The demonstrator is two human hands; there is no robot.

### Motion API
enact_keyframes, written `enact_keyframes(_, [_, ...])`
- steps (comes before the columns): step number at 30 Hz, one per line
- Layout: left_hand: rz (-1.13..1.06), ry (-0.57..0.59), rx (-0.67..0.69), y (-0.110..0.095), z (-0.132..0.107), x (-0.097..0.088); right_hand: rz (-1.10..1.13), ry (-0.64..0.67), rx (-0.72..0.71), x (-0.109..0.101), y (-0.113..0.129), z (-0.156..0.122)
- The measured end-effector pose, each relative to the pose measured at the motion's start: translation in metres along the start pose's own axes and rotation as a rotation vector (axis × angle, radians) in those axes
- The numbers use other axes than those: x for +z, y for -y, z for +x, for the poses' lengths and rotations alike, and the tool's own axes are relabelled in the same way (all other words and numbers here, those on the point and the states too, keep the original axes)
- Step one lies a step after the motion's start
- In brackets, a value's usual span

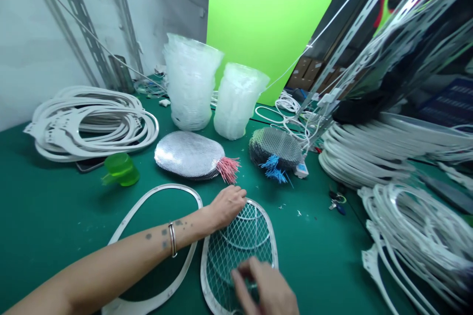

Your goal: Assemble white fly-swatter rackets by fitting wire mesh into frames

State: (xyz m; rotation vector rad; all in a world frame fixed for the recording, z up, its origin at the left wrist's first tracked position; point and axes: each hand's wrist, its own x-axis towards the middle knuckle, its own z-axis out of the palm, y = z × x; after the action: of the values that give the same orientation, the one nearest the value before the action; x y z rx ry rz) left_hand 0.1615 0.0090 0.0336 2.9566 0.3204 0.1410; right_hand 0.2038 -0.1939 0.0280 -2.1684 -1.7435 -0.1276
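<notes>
Left hand (228, 204) curled at far end of white oval mesh-filled frame (240, 244), grip unclear; right hand (266, 286) blurred, half-curled above near end, can't tell if holding anything.

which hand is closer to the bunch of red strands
Left. The left hand is just on the near side of the red strands, at the far end of the mesh-filled frame; the right hand is farther off, over that frame's near part.
</notes>
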Motion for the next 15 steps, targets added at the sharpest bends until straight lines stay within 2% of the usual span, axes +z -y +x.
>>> enact_keyframes(4, [0.037,0.005,0.037,0.0,0.003,0.0,-0.139,-0.053,-0.047,0.001,-0.04,0.053])
enact_keyframes(7, [0.06,0.001,0.057,-0.001,0.001,0.005,-0.166,0.011,-0.097,0.011,-0.054,0.078])
enact_keyframes(11, [0.063,0.013,0.062,-0.001,0.0,0.004,-0.085,0.08,-0.134,0.012,-0.051,0.089])
enact_keyframes(15, [0.01,0.052,0.048,-0.001,-0.004,-0.01,-0.02,0.131,-0.039,0.0,-0.055,0.082])
